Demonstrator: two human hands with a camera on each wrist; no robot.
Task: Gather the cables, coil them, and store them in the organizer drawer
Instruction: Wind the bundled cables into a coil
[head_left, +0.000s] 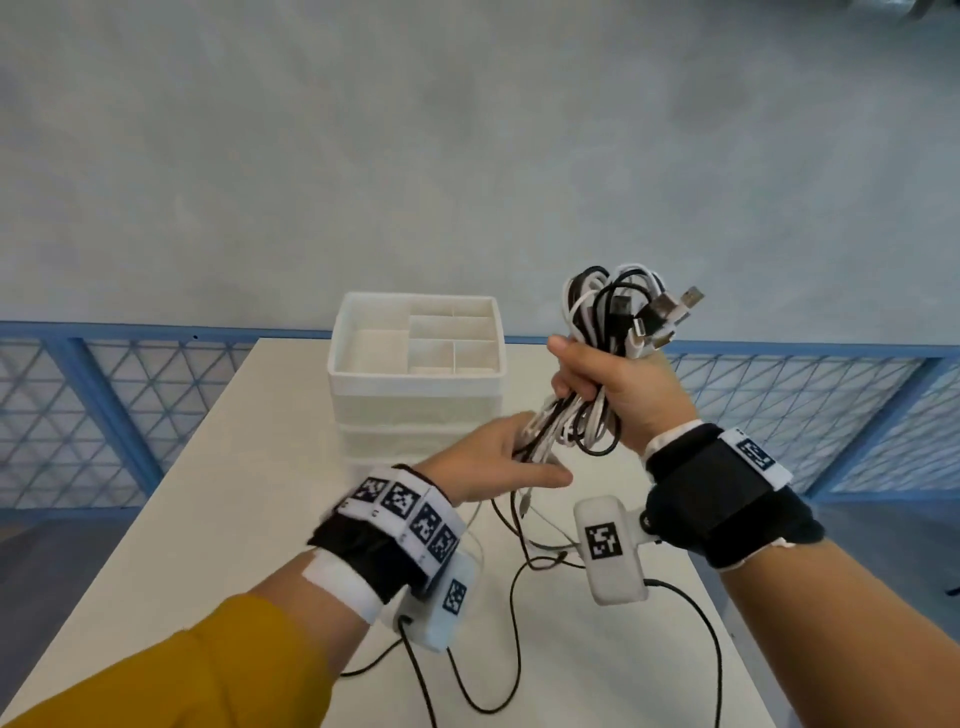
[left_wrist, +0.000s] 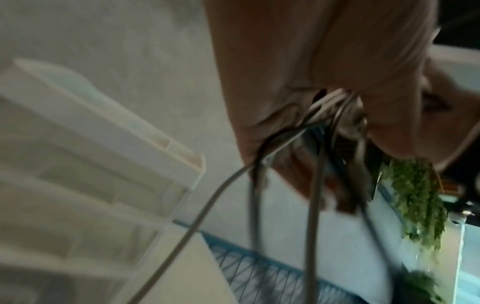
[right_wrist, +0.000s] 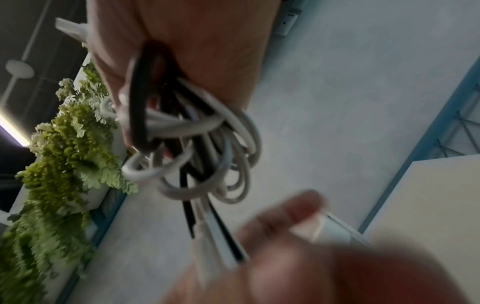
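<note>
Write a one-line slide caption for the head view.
Right hand grips a black-and-white cable bundle while the left hand gathers its hanging strands beside the white organizer.

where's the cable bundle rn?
Head view: cable bundle gripped in the raised right hand, right of the white organizer; left hand holds its trailing ends.

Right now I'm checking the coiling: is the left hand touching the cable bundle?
Touching. The head view shows the left hand with its fingers around the trailing strands of the cable bundle, which the right hand grips higher up.
</note>
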